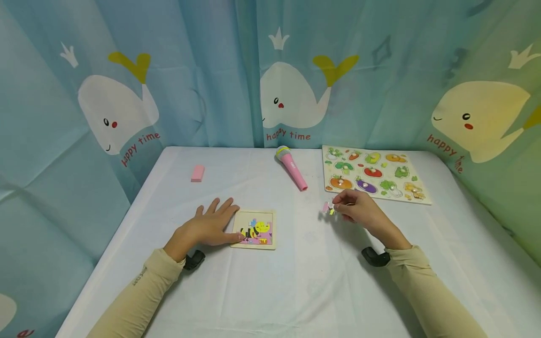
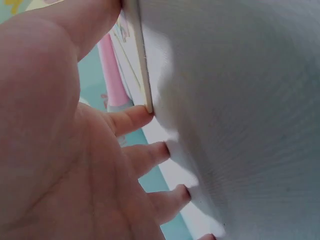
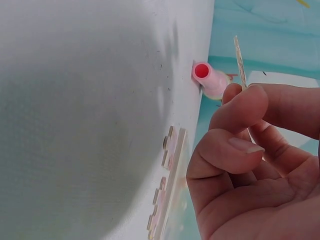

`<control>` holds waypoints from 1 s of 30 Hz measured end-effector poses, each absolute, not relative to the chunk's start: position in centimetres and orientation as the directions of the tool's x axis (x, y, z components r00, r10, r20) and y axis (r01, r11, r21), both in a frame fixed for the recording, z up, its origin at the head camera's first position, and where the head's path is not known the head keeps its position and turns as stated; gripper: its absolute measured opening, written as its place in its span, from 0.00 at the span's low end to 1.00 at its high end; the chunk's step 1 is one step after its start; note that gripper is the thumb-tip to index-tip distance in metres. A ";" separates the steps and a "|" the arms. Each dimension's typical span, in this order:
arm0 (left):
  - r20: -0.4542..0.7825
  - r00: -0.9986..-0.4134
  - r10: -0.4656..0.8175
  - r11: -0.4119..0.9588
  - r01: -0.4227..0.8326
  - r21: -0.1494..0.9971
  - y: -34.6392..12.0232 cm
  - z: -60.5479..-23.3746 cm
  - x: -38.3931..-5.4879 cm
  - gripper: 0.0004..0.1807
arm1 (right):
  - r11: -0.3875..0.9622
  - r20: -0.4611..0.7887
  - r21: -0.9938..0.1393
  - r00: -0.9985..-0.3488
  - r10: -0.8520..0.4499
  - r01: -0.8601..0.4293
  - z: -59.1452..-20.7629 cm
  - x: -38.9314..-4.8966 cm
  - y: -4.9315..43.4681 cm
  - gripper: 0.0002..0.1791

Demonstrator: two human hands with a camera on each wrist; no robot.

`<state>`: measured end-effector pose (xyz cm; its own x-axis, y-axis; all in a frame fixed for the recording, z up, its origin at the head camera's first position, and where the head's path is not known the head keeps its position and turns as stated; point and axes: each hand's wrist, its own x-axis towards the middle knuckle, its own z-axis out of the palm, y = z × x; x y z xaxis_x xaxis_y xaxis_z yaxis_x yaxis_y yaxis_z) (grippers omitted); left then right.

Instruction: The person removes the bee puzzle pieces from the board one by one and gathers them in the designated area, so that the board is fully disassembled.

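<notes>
My left hand [image 1: 213,225] lies with spread fingers at the left side of a small square wooden jigsaw tray [image 1: 274,230]. Its thumb rests on the bee picture [image 1: 258,227], while the index fingertip touches the upper left corner. Bare wood shows in the tray's upper left part. In the left wrist view, the tray's thin edge [image 2: 142,65] runs between thumb and index finger. Between thumb and fingers, my right hand [image 1: 359,210] pinches a pink, black and yellow jigsaw piece [image 1: 328,208] above the table. The right wrist view shows this piece [image 3: 240,60] edge-on.
A pink toy microphone [image 1: 293,171] lies near the table's back edge. Right of it is a vegetable peg puzzle board [image 1: 376,162], just beyond my right hand. A pink block [image 1: 197,173] sits at the back left. Whale-print curtains [image 1: 220,70] surround the white-covered table [image 1: 274,295].
</notes>
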<state>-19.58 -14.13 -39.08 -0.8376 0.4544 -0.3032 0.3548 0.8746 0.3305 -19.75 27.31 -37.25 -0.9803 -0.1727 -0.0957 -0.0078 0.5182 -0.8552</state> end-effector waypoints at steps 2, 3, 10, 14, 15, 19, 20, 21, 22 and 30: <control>-0.301 -0.840 0.451 0.876 0.354 0.326 -14.1 -39.1 -19.6 0.52 | 0.517 -0.105 -0.856 -0.979 -0.172 0.000 -37.3 -19.7 27.4 0.10; -0.301 -0.841 0.450 0.876 0.352 0.329 -14.1 -39.1 -19.6 0.52 | 0.518 -0.104 -0.855 -0.980 -0.171 0.000 -37.2 -19.7 27.4 0.11; -0.292 -0.844 0.449 0.876 0.353 0.327 -14.1 -39.0 -19.6 0.51 | 0.549 -0.073 -0.835 -0.985 -0.155 -0.025 -36.7 -19.5 27.7 0.10; -0.282 -0.845 0.454 0.874 0.362 0.323 -14.0 -39.0 -19.6 0.51 | 0.553 -0.064 -0.833 -0.988 -0.142 -0.026 -36.4 -19.5 28.2 0.10; -0.282 -0.844 0.456 0.873 0.364 0.324 -14.1 -39.0 -19.6 0.51 | 0.554 -0.061 -0.832 -0.989 -0.138 -0.026 -36.4 -19.5 28.4 0.10; -0.287 -0.835 0.469 0.867 0.374 0.329 -14.3 -39.0 -19.8 0.51 | 0.565 -0.057 -0.824 -0.991 -0.125 -0.023 -36.4 -19.6 29.1 0.10; -0.289 -0.832 0.474 0.864 0.376 0.334 -14.5 -39.0 -19.8 0.51 | 0.568 -0.057 -0.823 -0.991 -0.122 -0.023 -36.5 -19.7 29.3 0.10; -0.292 -0.829 0.477 0.862 0.377 0.338 -14.6 -39.0 -19.8 0.52 | 0.572 -0.058 -0.820 -0.991 -0.122 -0.022 -36.6 -19.7 29.5 0.11; -0.293 -0.826 0.482 0.859 0.380 0.343 -14.7 -39.1 -19.9 0.52 | 0.575 -0.064 -0.818 -0.991 -0.121 -0.017 -36.6 -19.8 29.7 0.11; -0.305 -0.809 0.503 0.844 0.382 0.378 -15.4 -39.1 -19.9 0.60 | 0.611 -0.107 -0.791 -0.989 -0.098 0.026 -37.4 -20.2 30.6 0.12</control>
